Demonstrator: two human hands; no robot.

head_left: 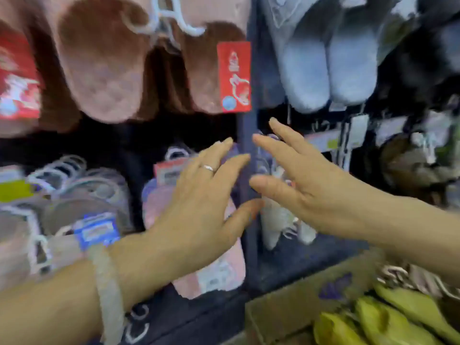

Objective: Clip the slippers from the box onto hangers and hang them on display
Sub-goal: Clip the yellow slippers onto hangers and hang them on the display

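**Both hands spread before the slipper display, holding nothing**

The left hand reaches forward with fingers straight and fanned wide, a ring on one finger and a pale bangle around the wrist. It hovers in front of a pink slipper that hangs low on the rack; whether the palm touches it cannot be told. The right hand is likewise open, fingers splayed and extended towards the dark upright post that divides the display. The thumbs of the two hands lie close together in front of that post, and neither hand grips anything.

Above the left hand hang fluffy pink-brown slippers on a white hanger, with a red tag at their right edge. To the right of the post hang light blue-grey slippers, and darker slippers beyond them. At lower left are grey slippers on clear hangers with a blue label.

The cardboard box sits at the bottom right, below the right forearm, with yellow-green slippers lying inside it, none clipped to a hanger. The whole view is blurred
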